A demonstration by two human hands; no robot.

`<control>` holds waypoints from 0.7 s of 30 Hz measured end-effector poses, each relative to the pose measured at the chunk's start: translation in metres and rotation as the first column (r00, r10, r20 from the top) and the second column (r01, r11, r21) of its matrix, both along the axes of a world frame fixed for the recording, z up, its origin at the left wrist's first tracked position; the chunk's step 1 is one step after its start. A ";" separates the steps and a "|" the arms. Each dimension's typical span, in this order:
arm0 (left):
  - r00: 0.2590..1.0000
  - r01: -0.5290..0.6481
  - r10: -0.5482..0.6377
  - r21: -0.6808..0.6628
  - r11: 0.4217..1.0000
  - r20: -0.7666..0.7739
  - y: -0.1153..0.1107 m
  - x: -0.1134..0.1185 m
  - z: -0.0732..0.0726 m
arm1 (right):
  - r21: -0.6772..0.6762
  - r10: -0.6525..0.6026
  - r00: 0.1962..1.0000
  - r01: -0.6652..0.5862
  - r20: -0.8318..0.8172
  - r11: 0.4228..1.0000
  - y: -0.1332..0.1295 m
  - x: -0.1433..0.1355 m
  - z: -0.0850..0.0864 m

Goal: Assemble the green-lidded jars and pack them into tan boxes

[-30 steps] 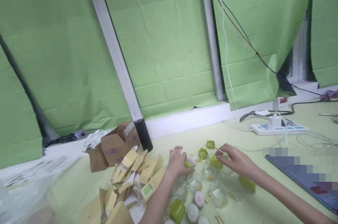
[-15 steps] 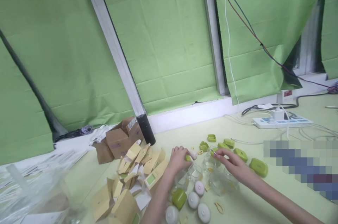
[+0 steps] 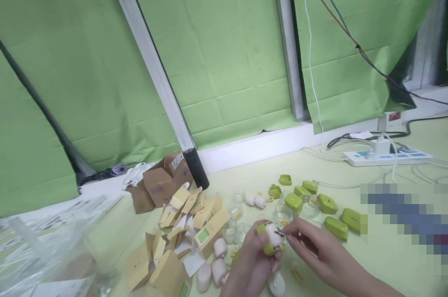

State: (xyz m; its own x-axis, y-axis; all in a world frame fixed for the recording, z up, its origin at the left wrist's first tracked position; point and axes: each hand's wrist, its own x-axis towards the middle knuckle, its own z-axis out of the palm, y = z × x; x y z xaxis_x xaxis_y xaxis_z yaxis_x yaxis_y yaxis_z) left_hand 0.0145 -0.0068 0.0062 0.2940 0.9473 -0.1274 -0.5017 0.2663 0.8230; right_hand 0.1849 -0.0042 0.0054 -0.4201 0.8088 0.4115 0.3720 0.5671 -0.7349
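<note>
Green-and-white piece (image 3: 270, 237) gripped in the left hand (image 3: 252, 252)

From my remote seat I see the left hand's fingers curled around the piece, off the desk (image 3: 238, 181), its white part turned toward the right hand (image 3: 311, 243). That right hand pinches a thin dark tool (image 3: 279, 233); its tip is at the white part, but I cannot tell whether it touches. Just beyond the right hand stand clear containers (image 3: 281, 215), and farther out to its right lie rounded green cases (image 3: 327, 203). Beyond the left hand I make out two pale pink pieces (image 3: 255, 200) side by side. More pale pieces (image 3: 220, 247) sit left of that hand, near a heap of yellow cartons (image 3: 168, 269). Past the heap is an open brown box (image 3: 159, 189).
</note>
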 end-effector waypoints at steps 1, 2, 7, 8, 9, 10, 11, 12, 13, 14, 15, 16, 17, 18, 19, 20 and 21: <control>1.000 -0.015 0.015 0.028 1.000 -0.010 -0.003 -0.001 -0.005 | 0.027 0.008 0.999 -0.009 0.034 1.000 -0.002 0.000 0.000; 0.999 -0.039 0.041 0.060 0.997 -0.031 -0.005 -0.002 -0.008 | 0.046 0.011 0.998 -0.014 0.063 0.999 -0.004 -0.001 0.000; 0.992 -0.062 0.074 0.120 0.991 -0.101 -0.010 -0.009 -0.012 | -0.034 -0.009 0.996 0.013 0.091 0.999 -0.008 -0.001 0.001; 0.991 -0.052 0.068 0.135 0.989 -0.114 -0.011 -0.009 -0.012 | -0.068 -0.014 0.996 0.019 0.086 0.998 -0.008 -0.002 0.001; 0.990 -0.043 0.063 0.152 0.987 -0.129 -0.011 -0.010 -0.013 | -0.098 -0.018 0.997 0.026 0.081 0.995 -0.008 -0.002 0.002; 0.988 -0.041 0.066 0.173 0.984 -0.141 -0.012 -0.010 -0.014 | -0.123 -0.020 0.997 0.029 0.074 0.992 -0.008 -0.002 0.002; 0.986 -0.041 0.070 0.191 0.981 -0.149 -0.012 -0.010 -0.015 | -0.143 -0.022 0.998 0.031 0.065 0.989 -0.007 -0.002 0.002; 0.986 -0.039 0.071 0.203 0.978 -0.151 -0.012 -0.010 -0.016 | -0.161 -0.021 0.998 0.029 0.054 0.987 -0.007 -0.002 0.002; 0.986 -0.038 0.070 0.212 0.977 -0.149 -0.011 -0.010 -0.017 | -0.179 -0.021 0.999 0.029 0.045 0.984 -0.006 -0.001 0.001; 0.987 -0.037 0.070 0.219 0.975 -0.145 -0.011 -0.009 -0.018 | -0.196 -0.020 0.999 0.028 0.038 0.980 -0.006 -0.001 0.000; 0.988 -0.039 0.072 0.226 0.973 -0.140 -0.010 -0.009 -0.019 | -0.213 -0.020 0.999 0.026 0.033 0.977 -0.005 -0.001 -0.001; 0.988 -0.042 0.076 0.232 0.972 -0.137 -0.009 -0.009 -0.019 | -0.230 -0.019 0.999 0.025 0.028 0.973 -0.005 -0.001 -0.002; 0.987 -0.047 0.081 0.236 0.971 -0.137 -0.008 -0.009 -0.020 | -0.247 -0.019 1.000 0.024 0.023 0.969 -0.005 -0.001 -0.003; 0.986 -0.050 0.086 0.242 0.969 -0.141 -0.008 -0.009 -0.021 | -0.265 -0.018 1.000 0.021 0.015 0.964 -0.005 -0.002 -0.003; 0.985 -0.054 0.092 0.248 0.967 -0.145 -0.008 -0.009 -0.022 | -0.281 -0.016 1.000 0.016 0.004 0.960 -0.005 -0.002 -0.004; 0.984 -0.055 0.095 0.254 0.966 -0.149 -0.008 -0.009 -0.023 | -0.296 -0.009 1.000 0.006 -0.009 0.955 -0.006 -0.003 -0.005; 0.983 -0.058 0.100 0.261 0.964 -0.152 -0.008 -0.009 -0.023 | -0.310 -0.004 1.000 -0.004 -0.025 0.951 -0.006 -0.004 -0.006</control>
State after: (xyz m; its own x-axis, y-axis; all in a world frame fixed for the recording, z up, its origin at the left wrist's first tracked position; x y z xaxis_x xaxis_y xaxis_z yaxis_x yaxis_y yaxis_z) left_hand 0.0052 -0.0152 -0.0173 0.2125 0.9738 0.0806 -0.3664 0.0029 0.9304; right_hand 0.1805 -0.0100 -0.0009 -0.4131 0.8981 0.1509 0.3507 0.3098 -0.8838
